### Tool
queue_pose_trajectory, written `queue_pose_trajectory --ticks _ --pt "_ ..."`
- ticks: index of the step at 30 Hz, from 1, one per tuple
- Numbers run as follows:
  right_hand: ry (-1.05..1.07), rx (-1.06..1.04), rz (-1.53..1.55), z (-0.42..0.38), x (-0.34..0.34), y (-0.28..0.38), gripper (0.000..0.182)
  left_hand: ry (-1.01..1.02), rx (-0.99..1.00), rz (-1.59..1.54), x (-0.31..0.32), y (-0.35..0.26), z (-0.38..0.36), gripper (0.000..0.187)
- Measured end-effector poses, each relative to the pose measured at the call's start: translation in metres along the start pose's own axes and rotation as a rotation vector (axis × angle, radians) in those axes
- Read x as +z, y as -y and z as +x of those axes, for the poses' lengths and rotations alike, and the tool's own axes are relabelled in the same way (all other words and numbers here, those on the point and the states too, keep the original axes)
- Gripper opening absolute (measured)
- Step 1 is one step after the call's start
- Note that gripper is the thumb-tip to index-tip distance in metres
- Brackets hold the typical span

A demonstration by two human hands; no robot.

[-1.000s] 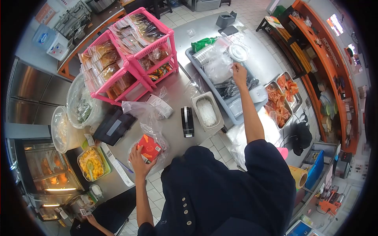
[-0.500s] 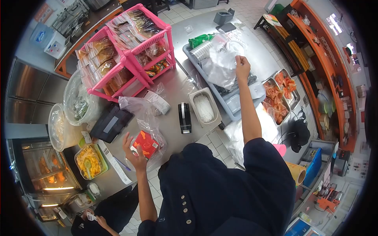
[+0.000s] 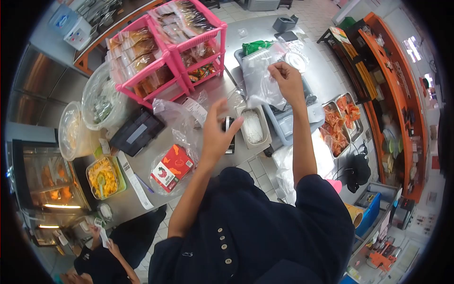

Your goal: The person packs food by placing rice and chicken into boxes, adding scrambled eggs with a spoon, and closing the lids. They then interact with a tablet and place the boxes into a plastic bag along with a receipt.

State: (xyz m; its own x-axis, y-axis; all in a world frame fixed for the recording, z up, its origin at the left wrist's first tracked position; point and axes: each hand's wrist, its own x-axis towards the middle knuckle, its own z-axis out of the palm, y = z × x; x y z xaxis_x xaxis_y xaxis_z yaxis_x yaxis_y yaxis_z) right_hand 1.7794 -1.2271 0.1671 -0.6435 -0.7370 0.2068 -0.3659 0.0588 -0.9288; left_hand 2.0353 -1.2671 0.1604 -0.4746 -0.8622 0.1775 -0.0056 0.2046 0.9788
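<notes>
My right hand (image 3: 287, 81) is closed in a pinch on the edge of a clear plastic bag (image 3: 259, 78), which hangs over the blue-grey tub (image 3: 280, 128). My left hand (image 3: 219, 135) holds nothing; its fingers are apart above the black stapler (image 3: 230, 147), partly hiding it. Just right of that hand sits a metal container (image 3: 254, 128) of small white pieces. A red and white box (image 3: 174, 166) lies on the table to the left, with crumpled clear plastic (image 3: 177, 120) around and above it.
Pink baskets (image 3: 177, 66) of packets stand at the back left. A black case (image 3: 137, 131) and a bowl of yellow food (image 3: 101, 179) are on the left. Metal trays (image 3: 336, 137) of orange-red food sit right. A co-worker (image 3: 111, 253) holds a paper slip at lower left.
My left hand has moved right, from beside the red box to above the stapler. My right hand has drawn the clear bag slightly left and nearer. The co-worker's slip has risen.
</notes>
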Motion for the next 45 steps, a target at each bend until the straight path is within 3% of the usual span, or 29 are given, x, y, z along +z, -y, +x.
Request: queue_pose_trajectory --ticks 2,5,6,7,11,13,16,19,22,25,26,27,29,32,35,39,40,45 --pt "0.141 -0.046 -0.015 -0.016 0.016 0.017 0.018 -0.087 -0.167 -0.259 0.025 0.009 0.020 0.032" --pt "0.415 -0.088 -0.078 -0.039 0.025 0.041 0.015 0.072 -0.259 -0.384 0.014 0.035 0.027 0.025" --pt "0.395 -0.102 -0.039 -0.038 0.024 0.033 0.016 0.175 -0.268 -0.377 0.003 0.042 0.026 0.023" --pt "0.372 -0.116 0.001 -0.035 0.025 0.016 0.018 0.149 -0.262 -0.312 -0.005 0.044 0.018 0.021" --pt "-0.300 0.038 -0.271 0.014 -0.022 -0.119 0.024 0.045 -0.342 -0.202 -0.049 0.050 -0.035 0.018" --pt "-0.321 0.199 -0.376 0.035 -0.051 -0.172 0.030 0.039 -0.395 -0.217 -0.065 0.059 -0.060 0.015" --pt "-0.216 0.071 -0.716 0.056 -0.062 -0.204 0.035 0.064 -0.453 -0.214 -0.078 0.068 -0.086 0.013" --pt "0.107 0.400 -1.117 0.068 -0.055 -0.161 0.034 0.057 -0.479 -0.256 -0.081 0.078 -0.103 0.011" --pt "0.021 0.440 -0.962 0.096 -0.066 -0.178 0.029 0.055 -0.460 -0.266 -0.080 0.082 -0.110 0.009" --pt "-0.132 0.106 -0.737 0.122 -0.073 -0.223 0.025 0.042 -0.447 -0.256 -0.077 0.082 -0.112 0.010" --pt "-0.087 0.019 -0.656 0.129 -0.069 -0.235 0.028 0.037 -0.452 -0.268 -0.076 0.081 -0.112 0.010" --pt "-0.001 0.138 -0.575 0.134 -0.060 -0.235 0.038 0.034 -0.454 -0.282 -0.074 0.080 -0.110 0.010" --pt "0.094 0.239 -0.737 0.135 -0.037 -0.232 0.042 0.040 -0.460 -0.294 -0.070 0.080 -0.106 0.010" --pt "0.071 0.181 -0.870 0.128 -0.015 -0.240 0.047 0.052 -0.459 -0.269 -0.071 0.079 -0.101 0.010" --pt "-0.049 0.375 -0.757 0.146 -0.021 -0.264 0.044 0.022 -0.436 -0.232 -0.073 0.075 -0.097 0.011" --pt "-0.320 0.365 -0.007 0.142 -0.054 -0.259 0.027 -0.038 -0.431 -0.227 -0.079 0.079 -0.103 0.011" --pt "-0.363 0.397 0.076 0.129 -0.057 -0.219 0.018 -0.055 -0.435 -0.224 -0.080 0.082 -0.104 0.011" --pt "-0.438 0.140 0.320 0.100 -0.052 -0.150 0.017 -0.080 -0.421 -0.211 -0.079 0.072 -0.098 0.009"
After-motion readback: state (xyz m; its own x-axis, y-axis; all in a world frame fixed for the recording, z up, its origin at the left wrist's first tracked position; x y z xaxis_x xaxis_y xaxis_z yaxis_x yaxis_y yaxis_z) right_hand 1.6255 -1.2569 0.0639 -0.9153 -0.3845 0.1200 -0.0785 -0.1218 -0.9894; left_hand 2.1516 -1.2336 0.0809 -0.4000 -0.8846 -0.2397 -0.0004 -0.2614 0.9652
